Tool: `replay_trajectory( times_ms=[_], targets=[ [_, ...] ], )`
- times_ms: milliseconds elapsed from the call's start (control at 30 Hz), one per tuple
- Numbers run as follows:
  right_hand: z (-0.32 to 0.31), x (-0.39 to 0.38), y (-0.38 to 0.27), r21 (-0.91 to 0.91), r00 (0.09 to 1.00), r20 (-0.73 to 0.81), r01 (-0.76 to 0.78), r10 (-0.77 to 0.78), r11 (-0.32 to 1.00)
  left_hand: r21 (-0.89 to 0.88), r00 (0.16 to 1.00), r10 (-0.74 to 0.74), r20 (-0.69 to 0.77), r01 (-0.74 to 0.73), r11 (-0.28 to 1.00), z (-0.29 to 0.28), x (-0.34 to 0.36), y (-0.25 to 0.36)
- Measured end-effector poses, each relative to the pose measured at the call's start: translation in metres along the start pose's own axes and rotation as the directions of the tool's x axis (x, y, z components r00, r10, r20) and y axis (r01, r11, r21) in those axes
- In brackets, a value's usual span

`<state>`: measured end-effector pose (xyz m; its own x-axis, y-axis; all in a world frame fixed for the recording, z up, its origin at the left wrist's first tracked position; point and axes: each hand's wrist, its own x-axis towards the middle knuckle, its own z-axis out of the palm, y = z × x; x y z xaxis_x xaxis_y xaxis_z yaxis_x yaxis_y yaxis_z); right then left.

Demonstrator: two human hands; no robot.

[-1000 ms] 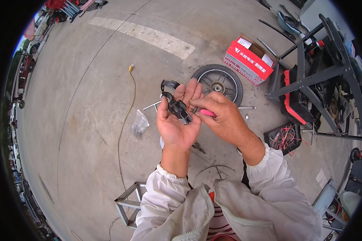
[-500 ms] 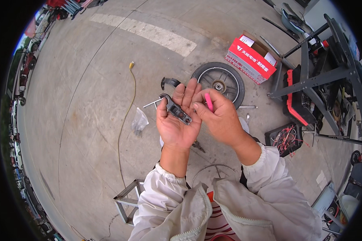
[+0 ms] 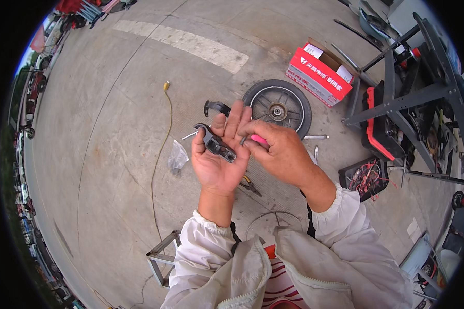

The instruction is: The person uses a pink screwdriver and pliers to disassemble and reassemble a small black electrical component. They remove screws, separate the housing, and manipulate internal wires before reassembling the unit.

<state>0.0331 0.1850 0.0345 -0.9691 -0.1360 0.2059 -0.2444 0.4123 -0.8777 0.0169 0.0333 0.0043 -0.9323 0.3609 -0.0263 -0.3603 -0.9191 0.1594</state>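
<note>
My left hand [image 3: 219, 159] is palm up with a dark metal brake-lever part [image 3: 215, 143] lying across the palm, thumb against it. My right hand [image 3: 278, 152] grips a tool with a pink handle [image 3: 259, 139] and its tip meets the right end of the dark part. Both hands are raised over the concrete floor, in front of a small black wheel [image 3: 278, 108] lying flat. White sleeves cover both forearms.
A red and white cardboard box [image 3: 319, 72] sits beyond the wheel. A black metal frame [image 3: 412, 98] and a tray of wires [image 3: 366, 177] stand at the right. A thin yellow-tipped cable [image 3: 160, 149], a small plastic bag [image 3: 177, 157], pliers [image 3: 250, 184] and a curved black part [image 3: 216, 107] lie on the floor.
My hands have shifted slightly and my left fingers have spread out straighter. The pink-handled tool has moved down against the end of the dark part.
</note>
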Motion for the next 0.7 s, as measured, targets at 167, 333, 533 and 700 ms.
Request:
replay_trajectory(
  times_ms=[167, 333, 533, 700],
  targets=[
    [-0.01, -0.002, 0.006, -0.179, 0.998, 0.026, 0.067, -0.063, 0.982, -0.001, 0.998, -0.062, 0.004, 0.062, 0.998, -0.003, 0.002, -0.003],
    [-0.013, -0.004, 0.005, -0.243, 0.997, 0.007, 0.071, -0.072, 0.967, -0.054, 0.993, -0.119, 0.022, 0.12, 0.991, 0.0, 0.004, -0.008],
    [-0.011, -0.003, -0.003, 0.103, 0.996, -0.084, 0.045, -0.036, 0.994, 0.011, 0.989, -0.145, -0.018, 0.146, 0.989, -0.004, 0.005, -0.01],
    [-0.008, -0.004, 0.002, 0.059, 0.999, -0.042, 0.018, -0.015, 0.998, 0.072, 0.972, -0.069, -0.225, 0.087, 0.994, 0.021, 0.007, -0.024]
  ],
)
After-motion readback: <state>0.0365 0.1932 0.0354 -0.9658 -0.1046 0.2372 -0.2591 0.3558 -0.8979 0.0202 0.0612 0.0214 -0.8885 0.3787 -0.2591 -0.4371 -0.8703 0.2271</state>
